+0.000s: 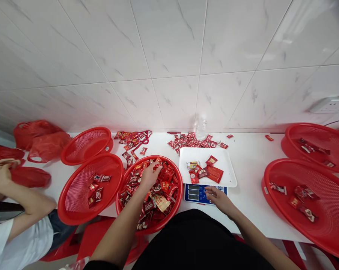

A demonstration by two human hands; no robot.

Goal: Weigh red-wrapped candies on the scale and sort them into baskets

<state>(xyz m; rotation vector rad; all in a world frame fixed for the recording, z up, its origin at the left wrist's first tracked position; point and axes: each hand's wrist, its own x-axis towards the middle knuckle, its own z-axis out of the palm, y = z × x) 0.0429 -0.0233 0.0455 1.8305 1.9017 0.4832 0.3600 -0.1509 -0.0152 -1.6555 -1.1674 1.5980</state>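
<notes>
My left hand (pixel 150 177) is over a red plastic basket (pixel 181 187) heaped with small wrapped snack packets (pixel 161 201), mostly red. Its fingers are drawn together among the packets, and what they pinch is hard to make out. My right hand (pixel 220 201) hovers over the front panel of a blue digital scale (pixel 205 191), its fingers apart and nothing in them. On the scale sits a white tray (pixel 228 170) bearing several packets, among them a flat red one (pixel 214 174).
Loose red packets (pixel 190 140) and a clear plastic cup (pixel 201 128) lie along the wall. More red baskets (pixel 70 195) stand left and right (pixel 273 168), some with a few packets. A co-worker's arm (pixel 31 204) is at far left, near red bags (pixel 49 144).
</notes>
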